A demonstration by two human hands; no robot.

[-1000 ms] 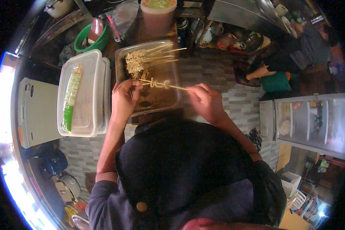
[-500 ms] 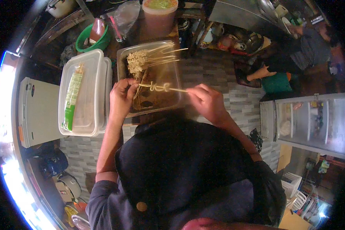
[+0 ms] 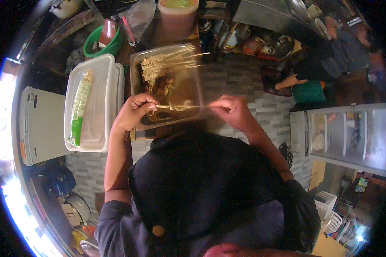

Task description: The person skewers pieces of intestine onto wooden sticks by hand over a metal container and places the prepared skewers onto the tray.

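Note:
My left hand (image 3: 135, 110) pinches the left end of a thin wooden skewer, where a pale food strip (image 3: 180, 106) is threaded in loops. At the skewer's other, bare end, the fingers of my right hand (image 3: 233, 112) are closed on the stick, a little blurred. Both hands hold it level over the near part of a clear rectangular tub (image 3: 200, 90). Inside the tub, a pile of loaded skewers (image 3: 152, 66) rests with bare sticks pointing right. Some darker pieces (image 3: 165, 85) lie closer to me, partly behind my left hand.
Left of the tub, a green-and-clear packet of sticks (image 3: 78, 115) lies on a lidded plastic box (image 3: 96, 141). Behind stand a green basin (image 3: 90, 45) and a large bucket (image 3: 178, 21). Another person (image 3: 330, 64) is at the right, near a glass-fronted cabinet (image 3: 347, 137).
Both hands and the skewer have come slightly toward me, and the skewer is now more level. The food loops sit closer together. The other person's arm has shifted slightly.

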